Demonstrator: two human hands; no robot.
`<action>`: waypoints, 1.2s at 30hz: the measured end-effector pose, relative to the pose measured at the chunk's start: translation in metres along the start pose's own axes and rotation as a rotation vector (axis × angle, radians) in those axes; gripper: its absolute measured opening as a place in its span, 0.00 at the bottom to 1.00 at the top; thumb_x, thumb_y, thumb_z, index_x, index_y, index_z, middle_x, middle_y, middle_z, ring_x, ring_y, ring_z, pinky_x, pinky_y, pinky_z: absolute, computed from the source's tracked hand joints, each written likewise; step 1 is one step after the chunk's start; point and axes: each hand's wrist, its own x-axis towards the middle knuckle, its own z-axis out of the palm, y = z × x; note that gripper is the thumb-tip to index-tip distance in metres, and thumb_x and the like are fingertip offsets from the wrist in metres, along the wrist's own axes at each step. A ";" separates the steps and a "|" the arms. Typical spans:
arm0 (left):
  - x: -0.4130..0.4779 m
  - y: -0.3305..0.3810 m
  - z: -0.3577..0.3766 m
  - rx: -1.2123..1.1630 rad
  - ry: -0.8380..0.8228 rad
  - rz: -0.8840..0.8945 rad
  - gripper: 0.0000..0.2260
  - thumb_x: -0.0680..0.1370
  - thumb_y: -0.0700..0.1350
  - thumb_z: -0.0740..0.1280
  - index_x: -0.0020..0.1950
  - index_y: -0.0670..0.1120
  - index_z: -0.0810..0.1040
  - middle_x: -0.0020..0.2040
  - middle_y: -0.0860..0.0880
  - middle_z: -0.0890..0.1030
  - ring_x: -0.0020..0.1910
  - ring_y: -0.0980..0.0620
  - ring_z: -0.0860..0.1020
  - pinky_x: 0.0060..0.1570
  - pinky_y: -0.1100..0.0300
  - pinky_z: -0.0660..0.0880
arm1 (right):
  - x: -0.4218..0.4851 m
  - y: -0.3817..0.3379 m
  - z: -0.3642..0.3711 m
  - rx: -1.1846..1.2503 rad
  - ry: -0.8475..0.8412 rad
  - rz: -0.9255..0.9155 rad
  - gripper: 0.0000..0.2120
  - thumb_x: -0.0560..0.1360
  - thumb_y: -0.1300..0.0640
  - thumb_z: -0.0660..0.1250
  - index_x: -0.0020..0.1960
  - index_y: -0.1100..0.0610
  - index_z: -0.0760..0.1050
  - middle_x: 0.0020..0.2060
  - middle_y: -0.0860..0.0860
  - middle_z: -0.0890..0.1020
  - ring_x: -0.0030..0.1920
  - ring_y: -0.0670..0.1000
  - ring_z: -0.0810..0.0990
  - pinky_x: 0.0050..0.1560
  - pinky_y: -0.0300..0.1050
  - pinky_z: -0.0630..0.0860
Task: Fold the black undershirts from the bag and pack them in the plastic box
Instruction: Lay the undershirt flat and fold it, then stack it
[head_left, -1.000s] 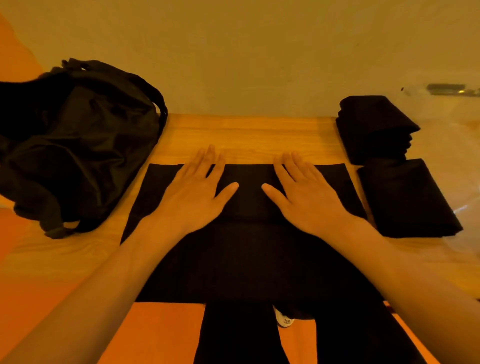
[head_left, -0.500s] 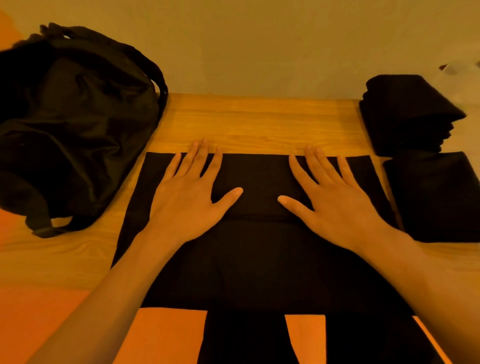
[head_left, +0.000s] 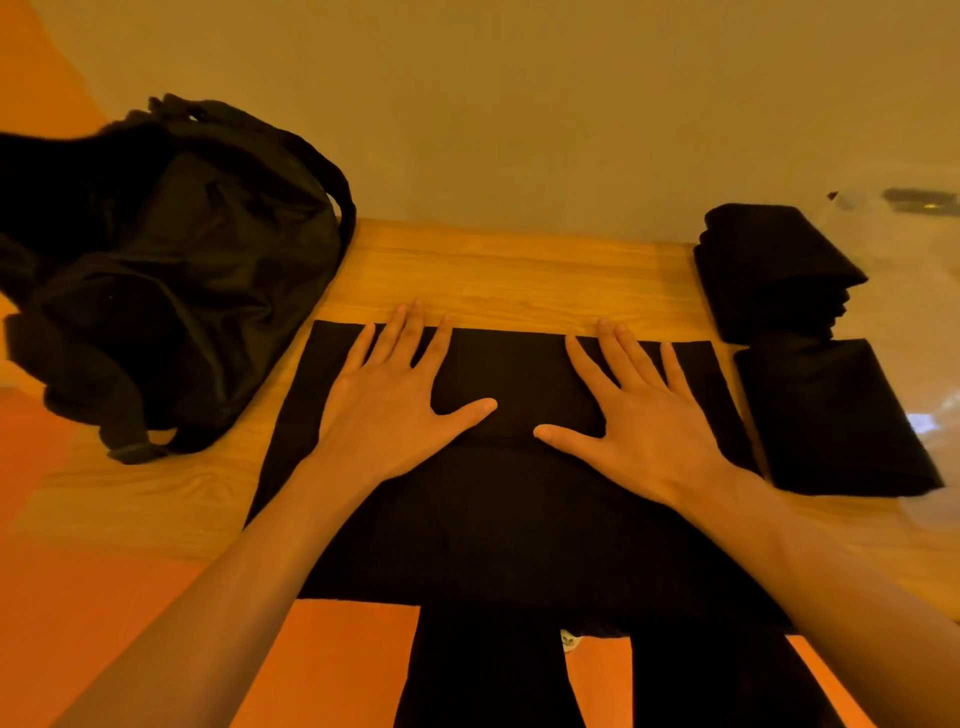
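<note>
A black undershirt (head_left: 509, 519) lies spread flat on the wooden table (head_left: 498, 270), its near part hanging over the front edge. My left hand (head_left: 395, 405) and my right hand (head_left: 639, 421) both press flat on its far folded band, fingers straight and spread. A black bag (head_left: 171, 280) slumps at the table's left. At the right, folded black undershirts lie in a stack (head_left: 769, 265), with another folded one (head_left: 831, 415) just in front of it. A clear plastic box (head_left: 924, 322) is faintly visible at the far right edge.
A pale wall rises directly behind the table. Orange floor shows below the table's front edge, beside my dark trouser legs (head_left: 483, 670). A strip of bare wood runs between the spread shirt and the wall.
My right hand has slid back left toward the middle of the folded band; the left hand stays pressed on it. The camera view shifted.
</note>
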 end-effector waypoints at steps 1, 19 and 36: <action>0.000 0.000 -0.001 -0.001 -0.002 -0.002 0.47 0.70 0.80 0.34 0.82 0.55 0.36 0.83 0.47 0.37 0.81 0.50 0.35 0.79 0.48 0.38 | 0.001 0.001 -0.004 -0.003 -0.027 -0.011 0.50 0.63 0.16 0.28 0.79 0.40 0.31 0.80 0.50 0.34 0.79 0.50 0.30 0.79 0.61 0.35; -0.023 -0.007 -0.027 -0.159 0.093 -0.060 0.40 0.73 0.77 0.33 0.82 0.60 0.45 0.83 0.49 0.40 0.81 0.50 0.37 0.79 0.48 0.38 | -0.010 0.004 -0.011 0.014 0.100 -0.044 0.40 0.75 0.25 0.30 0.80 0.44 0.34 0.81 0.54 0.39 0.79 0.53 0.33 0.79 0.58 0.35; -0.164 -0.015 0.001 -0.117 -0.017 0.005 0.39 0.75 0.77 0.36 0.82 0.58 0.39 0.82 0.54 0.35 0.79 0.55 0.32 0.81 0.50 0.41 | -0.087 -0.005 0.022 0.067 0.055 -0.014 0.39 0.72 0.29 0.24 0.79 0.43 0.30 0.81 0.55 0.37 0.79 0.53 0.33 0.79 0.55 0.35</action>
